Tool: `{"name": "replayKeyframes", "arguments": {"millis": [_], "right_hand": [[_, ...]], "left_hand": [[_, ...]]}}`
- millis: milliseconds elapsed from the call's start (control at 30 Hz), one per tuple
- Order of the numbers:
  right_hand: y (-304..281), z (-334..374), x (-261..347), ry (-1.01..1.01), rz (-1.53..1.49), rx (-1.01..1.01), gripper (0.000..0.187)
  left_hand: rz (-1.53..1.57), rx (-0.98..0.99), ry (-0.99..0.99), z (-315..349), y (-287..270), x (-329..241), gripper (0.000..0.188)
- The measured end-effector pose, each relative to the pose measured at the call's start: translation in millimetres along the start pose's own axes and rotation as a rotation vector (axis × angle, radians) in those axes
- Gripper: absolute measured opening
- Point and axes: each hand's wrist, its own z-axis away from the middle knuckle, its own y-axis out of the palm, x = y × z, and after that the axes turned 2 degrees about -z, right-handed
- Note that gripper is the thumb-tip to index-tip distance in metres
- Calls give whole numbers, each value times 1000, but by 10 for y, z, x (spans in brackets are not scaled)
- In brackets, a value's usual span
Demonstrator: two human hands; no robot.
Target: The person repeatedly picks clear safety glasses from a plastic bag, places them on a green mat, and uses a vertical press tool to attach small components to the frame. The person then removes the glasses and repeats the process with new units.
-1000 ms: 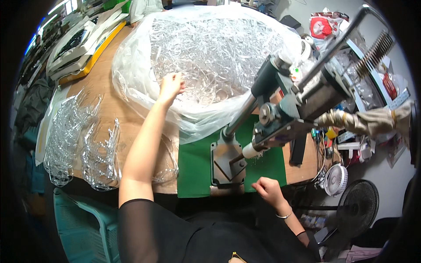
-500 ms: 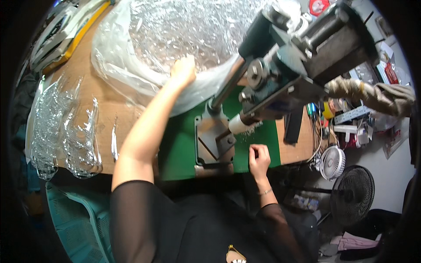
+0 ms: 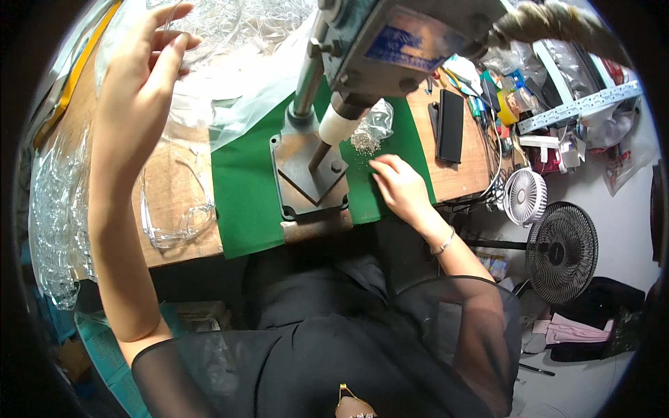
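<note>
My left hand is raised above the wooden table, its fingers curled around a thin clear plastic piece near the big clear bag of clear parts. My right hand lies palm down on the green mat, its fingertips at a small heap of tiny silvery parts beside a small clear bag. Whether it holds one is too small to tell. Between my hands stands a bench press with a white ram over its metal base plate.
Clear glasses frames lie on the wooden table left of the mat, with stacks of several more at the far left. A black phone and tools lie right. A small white fan and a black fan stand beyond the table's edge.
My left hand has lifted out of the bag of clear parts toward me. My right hand has moved up the mat to the silvery parts. My head has come closer to the press.
</note>
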Motion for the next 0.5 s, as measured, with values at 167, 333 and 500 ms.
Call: {"name": "replayKeyframes", "arguments": {"millis": [167,333,500], "right_hand": [[290,49,156,32,232,86,31],[-19,-1,87,22,-16,-88,29],[155,41,-158,326,-305,-96,9]], "left_hand": [[54,-131,120,485,113,-412,57],[150,5,-161,731,-58,-375,23],[-477,-42,1,825,-275,-196,8]]}}
